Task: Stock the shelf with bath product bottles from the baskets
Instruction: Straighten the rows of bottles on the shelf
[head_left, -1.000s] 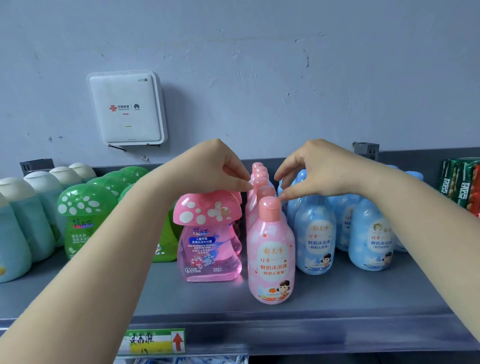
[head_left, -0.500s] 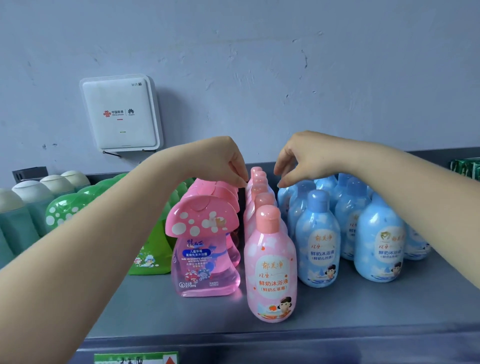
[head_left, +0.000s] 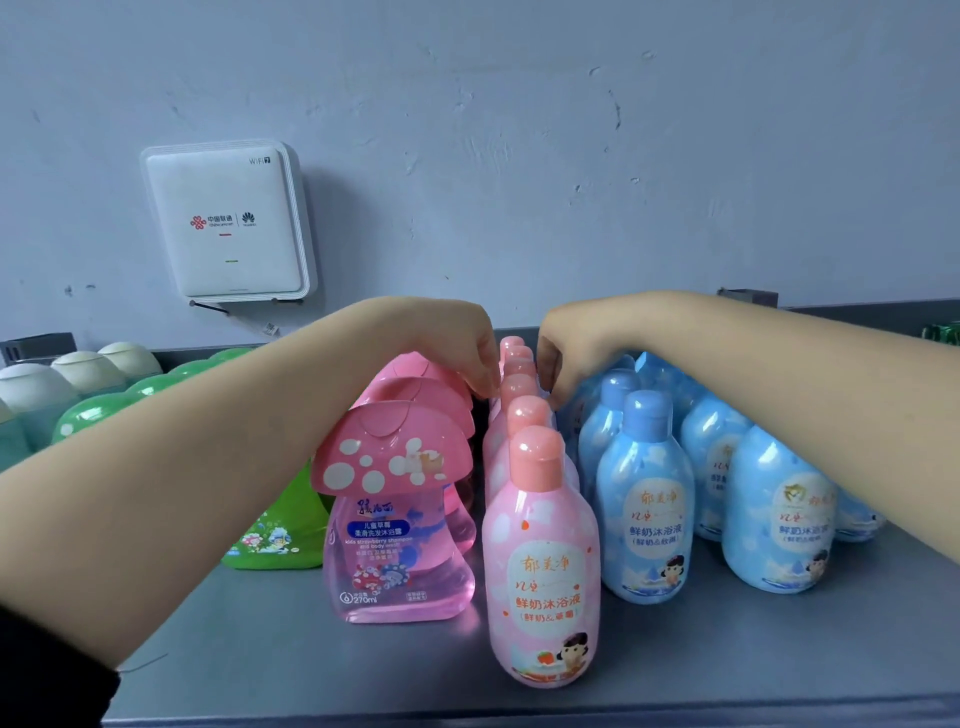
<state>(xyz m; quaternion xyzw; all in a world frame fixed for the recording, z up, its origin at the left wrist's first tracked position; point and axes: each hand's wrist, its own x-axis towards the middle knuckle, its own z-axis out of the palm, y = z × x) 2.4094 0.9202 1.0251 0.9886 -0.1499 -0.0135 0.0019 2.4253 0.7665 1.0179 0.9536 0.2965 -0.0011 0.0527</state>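
A single-file row of pink bath bottles (head_left: 541, 561) with peach caps runs from the front of the grey shelf (head_left: 291, 654) to the back. My left hand (head_left: 457, 345) reaches in from the left and its fingertips touch the left side of the bottles deep in that row. From the right, my right hand (head_left: 571, 348) has its curled fingers against the right side of the same bottles. Whether either hand grips a bottle is hidden behind the caps.
Pink mushroom-cap bottles (head_left: 400, 499) stand left of the row, green mushroom bottles (head_left: 280, 525) and teal bottles with cream caps (head_left: 31, 395) farther left. Blue bottles (head_left: 647, 509) stand on the right. A white router box (head_left: 226, 223) hangs on the wall.
Both hands have dropped from above the caps to the sides of the back pink bottles. The camera has moved closer to the shelf.
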